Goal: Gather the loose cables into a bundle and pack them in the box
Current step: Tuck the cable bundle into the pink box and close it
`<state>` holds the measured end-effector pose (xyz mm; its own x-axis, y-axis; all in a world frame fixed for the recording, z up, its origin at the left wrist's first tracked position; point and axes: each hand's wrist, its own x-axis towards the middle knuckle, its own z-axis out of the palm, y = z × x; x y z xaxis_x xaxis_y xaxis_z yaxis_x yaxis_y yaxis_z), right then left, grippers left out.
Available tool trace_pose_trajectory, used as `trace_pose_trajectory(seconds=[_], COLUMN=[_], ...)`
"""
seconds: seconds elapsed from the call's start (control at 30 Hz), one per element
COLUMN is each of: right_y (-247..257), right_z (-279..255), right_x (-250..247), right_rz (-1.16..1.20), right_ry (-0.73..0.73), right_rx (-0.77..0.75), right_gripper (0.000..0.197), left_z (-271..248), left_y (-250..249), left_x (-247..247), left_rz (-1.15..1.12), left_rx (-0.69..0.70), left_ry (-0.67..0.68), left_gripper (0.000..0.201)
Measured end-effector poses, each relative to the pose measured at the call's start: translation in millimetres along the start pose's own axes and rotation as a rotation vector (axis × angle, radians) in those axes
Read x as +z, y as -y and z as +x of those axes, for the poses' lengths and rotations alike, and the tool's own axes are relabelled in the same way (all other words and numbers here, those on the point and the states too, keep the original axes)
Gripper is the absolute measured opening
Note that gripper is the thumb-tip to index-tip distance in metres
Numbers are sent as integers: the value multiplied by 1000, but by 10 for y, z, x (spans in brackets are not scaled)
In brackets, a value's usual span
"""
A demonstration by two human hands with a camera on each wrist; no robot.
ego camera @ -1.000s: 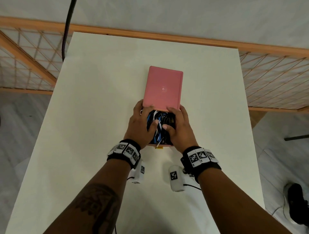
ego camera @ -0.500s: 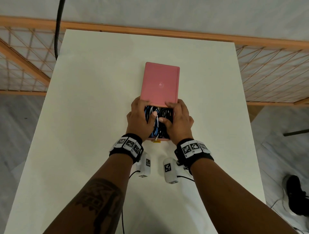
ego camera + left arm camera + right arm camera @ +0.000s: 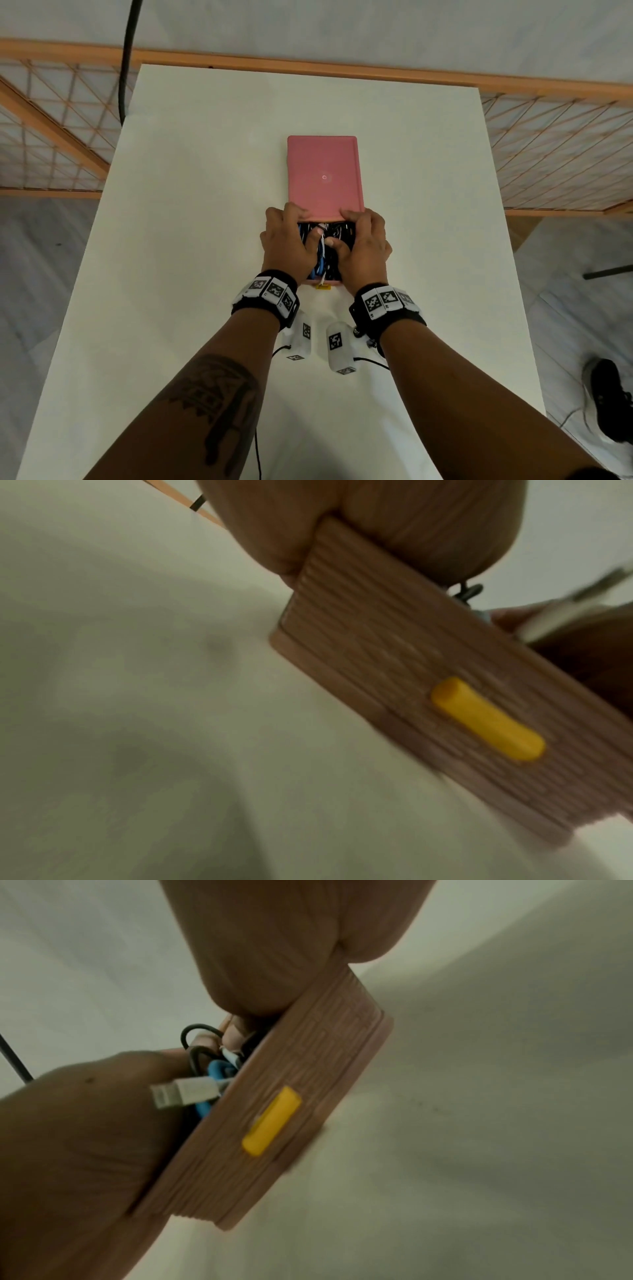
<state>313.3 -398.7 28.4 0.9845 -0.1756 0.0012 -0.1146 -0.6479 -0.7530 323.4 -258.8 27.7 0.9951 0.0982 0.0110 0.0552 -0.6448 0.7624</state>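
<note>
Nearest you, two small white marker-tagged units [image 3: 335, 347] lie on the white table [image 3: 171, 274] between your forearms, thin black leads trailing from them. Just beyond, your left hand [image 3: 286, 245] and right hand [image 3: 363, 248] clasp the near end of the pink box [image 3: 274, 1123], one on each side, fingers curled over its walls and thumbs bent inward onto the cables [image 3: 323, 253] packed inside. The bundle is a tangle of black, blue and white leads lying within the box; a white plug [image 3: 185, 1092] pokes over the near rim, right above the yellow latch [image 3: 272, 1121] on the ribbed front wall. Your fingertips reach to the near edge of the pink lid [image 3: 324, 176], which covers the far part of the box and leaves the near part uncovered. Past the table's far edge runs a wooden rail with lattice panels [image 3: 555, 144], and a black cord [image 3: 126, 58] hangs at far left. A black shoe [image 3: 608, 397] stands on the floor at right.
</note>
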Motion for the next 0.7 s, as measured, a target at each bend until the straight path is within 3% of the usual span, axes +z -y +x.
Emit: trace_pose_trajectory(seconds=[0.1,0.2,0.27,0.37,0.5,0.7], right_y=[24,50,101,149,140,150], right_z=[17,63,115,199,193,190], right_x=[-148,-362,-459,-526,-500,-385], right_rz=[-90,-342,-417,-459,-489,-413], right_ry=[80,139,262,428,375,282], right_rx=[-39,-190,-274,-300,-304,-276], right_gripper=[51,54,59,73,73,69], left_z=[-30,-8,28,83,135,75], left_y=[28,135,160,72,-77,-149], left_x=[-192,-440,-544,-574,-508,-406], left_rz=[63,241,343,288,276,372], left_rx=[89,224,297,262,157,166], left_ry=[127,286,340,373,344,283], left_gripper=[38,46,54,60,63,60])
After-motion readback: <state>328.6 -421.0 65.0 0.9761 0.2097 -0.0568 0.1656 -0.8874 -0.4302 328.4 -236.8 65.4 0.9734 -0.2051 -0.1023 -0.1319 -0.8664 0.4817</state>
